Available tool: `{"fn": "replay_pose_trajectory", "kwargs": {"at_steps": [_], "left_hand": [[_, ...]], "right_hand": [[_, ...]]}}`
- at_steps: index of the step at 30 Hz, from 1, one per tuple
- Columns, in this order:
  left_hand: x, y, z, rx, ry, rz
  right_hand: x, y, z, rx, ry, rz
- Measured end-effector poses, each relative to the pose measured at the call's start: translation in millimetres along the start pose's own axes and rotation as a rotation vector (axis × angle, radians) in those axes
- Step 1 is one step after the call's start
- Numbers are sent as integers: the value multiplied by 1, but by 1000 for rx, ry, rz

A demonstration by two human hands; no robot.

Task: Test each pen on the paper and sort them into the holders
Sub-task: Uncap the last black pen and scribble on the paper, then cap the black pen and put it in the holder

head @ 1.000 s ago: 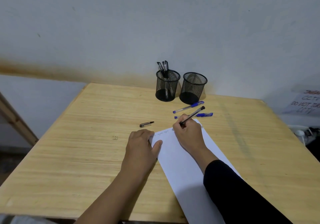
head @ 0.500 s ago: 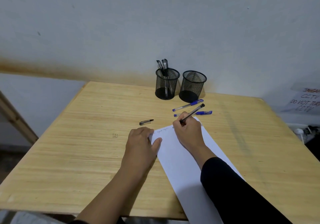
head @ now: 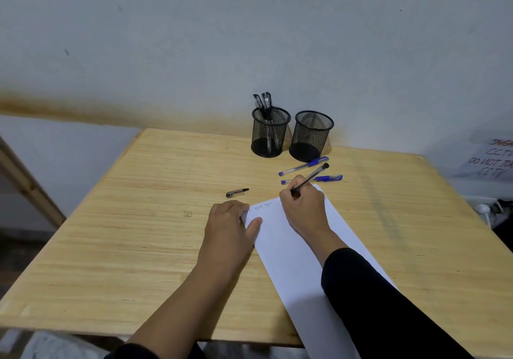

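My right hand [head: 304, 207] grips a black pen [head: 313, 176], its tip down on the far end of the white paper [head: 291, 250], where small scribbles show. My left hand [head: 230, 225] rests on the paper's left edge, thumb on the sheet. A black pen cap [head: 236, 192] lies on the table beyond my left hand. Two blue pens [head: 304, 166] [head: 323, 178] lie past the paper. At the back stand two black mesh holders: the left holder [head: 269, 132] has several black pens in it, the right holder [head: 312, 136] looks empty.
The wooden table [head: 138, 233] has its front edge near me and its right edge at the far right. A wall rises just behind the holders. A paper sign with handwriting [head: 492, 158] hangs at the right, with cables [head: 491, 210] below it.
The right hand with the pen has shifted slightly along the top of the paper. The left hand stays pressed on the sheet.
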State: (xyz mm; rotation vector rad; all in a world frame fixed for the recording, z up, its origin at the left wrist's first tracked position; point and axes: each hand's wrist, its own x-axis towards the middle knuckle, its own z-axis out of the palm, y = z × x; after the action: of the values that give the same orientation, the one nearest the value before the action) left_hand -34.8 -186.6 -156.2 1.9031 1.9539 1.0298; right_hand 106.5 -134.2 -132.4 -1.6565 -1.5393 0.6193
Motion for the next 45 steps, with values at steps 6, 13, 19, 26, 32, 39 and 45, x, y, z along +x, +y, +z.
{"fn": "replay_pose_trajectory", "kwargs": {"at_steps": [6,13,19,26,32,39,45], "left_hand": [[0,0,0,7,-10,-3],[21,-3,-10,-165,138,-121],[48,-13,-6,-26,-2,-103],[41,20,-32,-444,31,-172],[27,37,-43,-503,14,-162],[23,45,-50,-476,-18,-102],[17,54,-53,-494,-2,-107]], "right_hand": [[-1,0,-1,13,23,-22],[1,0,-10,393,-11,188],[-16,-17,-22,743,-72,291],[-30,-43,-39,860,-65,192],[-33,-51,-46,858,-78,118],[-33,-49,-47,814,-135,109],[-34,-50,-54,849,-219,75]]}}
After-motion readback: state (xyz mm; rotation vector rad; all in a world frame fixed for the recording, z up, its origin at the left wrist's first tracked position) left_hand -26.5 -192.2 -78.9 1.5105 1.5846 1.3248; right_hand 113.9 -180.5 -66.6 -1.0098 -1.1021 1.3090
